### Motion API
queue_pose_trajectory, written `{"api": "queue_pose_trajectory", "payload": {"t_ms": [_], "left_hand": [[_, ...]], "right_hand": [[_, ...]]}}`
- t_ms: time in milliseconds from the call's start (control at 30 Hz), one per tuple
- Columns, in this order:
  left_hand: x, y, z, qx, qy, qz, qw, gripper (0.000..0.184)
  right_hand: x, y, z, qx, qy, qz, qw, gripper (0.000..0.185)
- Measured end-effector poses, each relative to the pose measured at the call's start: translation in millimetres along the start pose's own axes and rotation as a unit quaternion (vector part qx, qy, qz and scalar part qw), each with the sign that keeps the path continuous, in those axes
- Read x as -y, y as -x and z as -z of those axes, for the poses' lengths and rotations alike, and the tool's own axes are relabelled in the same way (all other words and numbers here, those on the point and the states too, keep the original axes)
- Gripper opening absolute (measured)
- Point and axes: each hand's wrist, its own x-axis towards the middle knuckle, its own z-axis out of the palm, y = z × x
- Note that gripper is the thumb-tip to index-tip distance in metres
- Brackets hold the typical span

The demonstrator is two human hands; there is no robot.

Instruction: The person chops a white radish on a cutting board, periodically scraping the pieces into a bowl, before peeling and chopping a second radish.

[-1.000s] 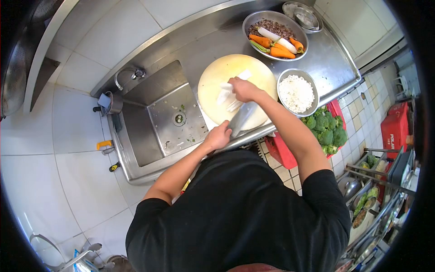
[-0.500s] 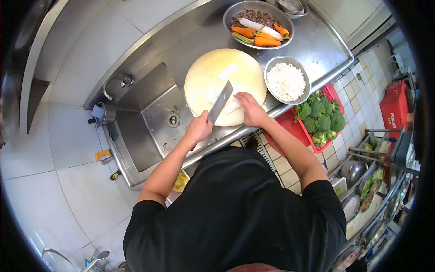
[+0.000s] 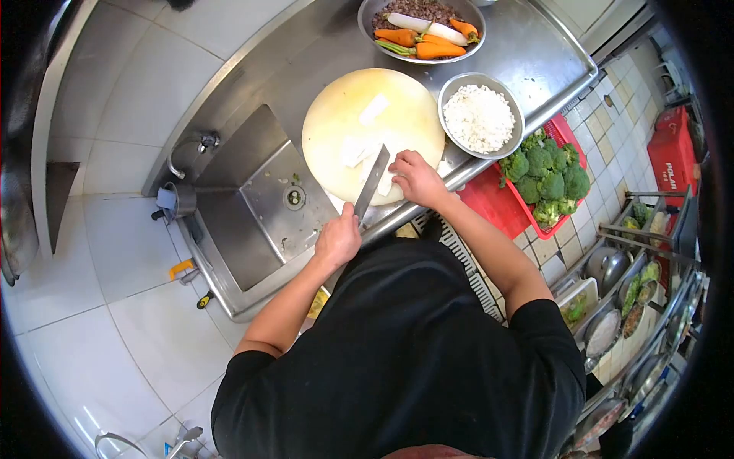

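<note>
My left hand [image 3: 337,239] is closed around the handle of a cleaver [image 3: 372,180], whose blade points up and slightly right over the near part of a round cutting board [image 3: 329,107]. Just right of the blade, my right hand [image 3: 417,179] has its bent fingers on a white piece [image 3: 388,183] on the board. White slices [image 3: 356,151] lie left of the blade, and another pale piece [image 3: 374,109] rests farther back. A metal bowl of chopped white bits [image 3: 479,118] stands at the board's right side.
A sink basin [image 3: 267,206] with a drain is left of the board. Behind stands a bowl with carrots [image 3: 440,50] and white radish. Broccoli [image 3: 547,172] fills a red basket beyond the counter's right edge. Shelves with food containers [image 3: 604,333] are at the lower right.
The cleaver, blurred at first, has swung upright beside the white pieces. My right hand has come down from the middle of the board to its near right part. The view has shifted.
</note>
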Motion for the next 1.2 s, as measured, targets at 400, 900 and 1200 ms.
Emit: {"api": "queue_pose_trajectory", "payload": {"t_ms": [400,900,1200], "left_hand": [[-11,-17,-7,0.024,-0.021,-0.002,1.0,0.023],[-36,-11,15,0.032,-0.019,-0.012,0.999,0.021],[-39,-11,0,0.014,-0.021,-0.009,1.0,0.023]], "right_hand": [[-2,-8,-10,0.022,0.081,0.033,0.996,0.007],[-14,-2,-12,-0.027,0.061,0.041,0.997,0.008],[-24,7,-11,-0.023,0.041,0.026,0.999,0.012]]}}
